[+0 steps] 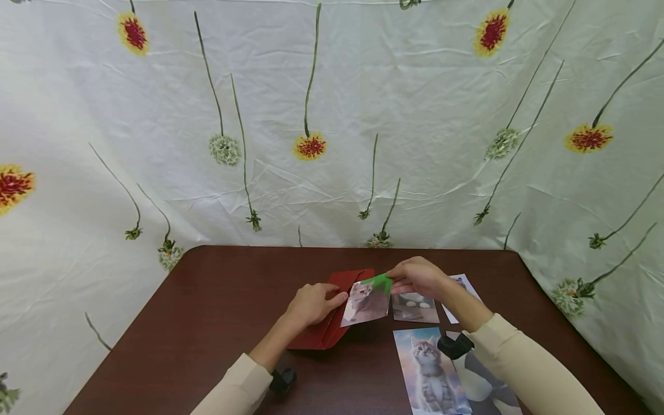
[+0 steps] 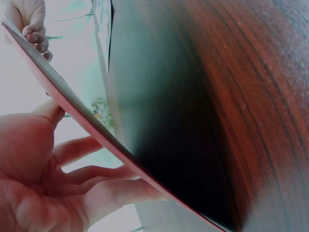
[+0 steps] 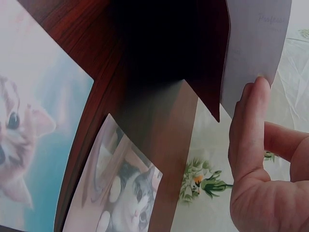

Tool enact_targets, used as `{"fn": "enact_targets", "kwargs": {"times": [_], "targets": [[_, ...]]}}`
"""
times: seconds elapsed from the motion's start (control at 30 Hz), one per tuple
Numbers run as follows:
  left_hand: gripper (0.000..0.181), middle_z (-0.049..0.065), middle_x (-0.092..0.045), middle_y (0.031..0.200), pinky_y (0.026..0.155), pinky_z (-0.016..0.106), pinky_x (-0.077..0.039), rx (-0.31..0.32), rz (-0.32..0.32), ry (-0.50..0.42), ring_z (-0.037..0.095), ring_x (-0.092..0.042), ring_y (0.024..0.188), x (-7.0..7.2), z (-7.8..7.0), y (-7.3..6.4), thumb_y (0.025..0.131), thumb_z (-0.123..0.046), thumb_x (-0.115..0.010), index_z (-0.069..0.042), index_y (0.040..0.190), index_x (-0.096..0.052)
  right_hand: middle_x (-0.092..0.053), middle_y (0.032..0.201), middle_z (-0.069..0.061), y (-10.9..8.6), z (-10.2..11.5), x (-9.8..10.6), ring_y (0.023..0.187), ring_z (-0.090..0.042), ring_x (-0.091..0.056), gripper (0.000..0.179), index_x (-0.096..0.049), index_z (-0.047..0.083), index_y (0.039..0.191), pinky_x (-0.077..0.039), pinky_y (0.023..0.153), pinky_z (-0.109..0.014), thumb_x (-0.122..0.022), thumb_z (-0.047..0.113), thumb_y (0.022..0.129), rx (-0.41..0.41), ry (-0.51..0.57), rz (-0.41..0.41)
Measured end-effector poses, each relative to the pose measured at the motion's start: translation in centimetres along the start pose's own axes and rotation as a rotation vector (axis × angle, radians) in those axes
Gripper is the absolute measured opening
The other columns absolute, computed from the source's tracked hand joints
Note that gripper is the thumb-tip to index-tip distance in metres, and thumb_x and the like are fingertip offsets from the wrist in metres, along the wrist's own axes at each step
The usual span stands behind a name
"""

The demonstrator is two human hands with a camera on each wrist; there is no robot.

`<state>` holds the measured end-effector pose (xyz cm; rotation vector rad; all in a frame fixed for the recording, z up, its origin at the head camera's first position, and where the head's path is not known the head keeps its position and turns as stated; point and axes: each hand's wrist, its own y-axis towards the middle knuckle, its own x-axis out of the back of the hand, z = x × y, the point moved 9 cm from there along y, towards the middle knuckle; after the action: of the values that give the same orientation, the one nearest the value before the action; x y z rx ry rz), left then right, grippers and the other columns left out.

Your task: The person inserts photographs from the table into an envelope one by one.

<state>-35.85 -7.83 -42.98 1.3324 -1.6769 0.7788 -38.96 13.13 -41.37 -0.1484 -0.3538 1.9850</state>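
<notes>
My left hand (image 1: 310,304) holds a red envelope (image 1: 311,340), tilted up off the dark table. In the left wrist view, the fingers spread along one face of the envelope (image 2: 116,147), with the thumb at its edge. My right hand (image 1: 419,278) pinches a photo of a kitten (image 1: 367,308) by its green upper right corner. The photo's left side overlaps the envelope, close to the left thumb. Seen from the right wrist, the photo's back (image 3: 256,38) is white with faint print, and straight fingers lie against it.
Right of the envelope lies a photo of a grey-and-white cat (image 1: 415,311). Nearer the front is a kitten photo with a blue-pink background (image 1: 430,369). Another photo (image 1: 490,383) lies partly beneath the right forearm, and one more (image 1: 469,285) sits behind it. A flowered cloth (image 1: 332,190) hangs behind the table.
</notes>
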Motion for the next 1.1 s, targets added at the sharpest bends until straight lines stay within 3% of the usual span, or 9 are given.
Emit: {"fn": "enact_targets", "kwargs": {"times": [0.23,0.5,1.1], "targets": [[0.05,0.015,-0.072,0.125,0.083,0.046,-0.057,0.001,0.001,-0.001,0.032,-0.07,0.102,-0.1,0.1,0.0,0.098,-0.049,-0.06,-0.012,0.131,-0.07,-0.069,0.077,-0.007,0.5,0.1,-0.6,0.065,-0.012,-0.071,0.027,-0.056,-0.02,0.117,-0.06,0.067,-0.024,-0.052,0.002,0.101,0.006,0.013,-0.01],[0.05,0.015,-0.071,0.127,0.089,0.048,-0.056,-0.005,0.006,-0.001,0.034,-0.069,0.108,-0.2,0.1,0.1,0.098,-0.048,-0.06,-0.012,0.131,-0.07,-0.07,0.08,-0.007,0.6,0.2,-1.0,0.067,-0.013,-0.072,0.025,-0.055,-0.017,0.117,-0.06,0.068,-0.025,-0.05,0.003,0.103,0.006,0.027,-0.014],[0.05,0.014,-0.071,0.126,0.091,0.049,-0.056,-0.002,-0.01,0.011,0.035,-0.068,0.113,-0.1,0.0,0.2,0.098,-0.049,-0.061,-0.012,0.13,-0.071,-0.07,0.09,-0.01,1.0,0.8,-2.1,0.079,-0.015,-0.073,0.031,-0.046,-0.021,0.128,-0.061,0.078,-0.028,-0.043,0.001,0.106,0.026,0.103,0.068]]}}
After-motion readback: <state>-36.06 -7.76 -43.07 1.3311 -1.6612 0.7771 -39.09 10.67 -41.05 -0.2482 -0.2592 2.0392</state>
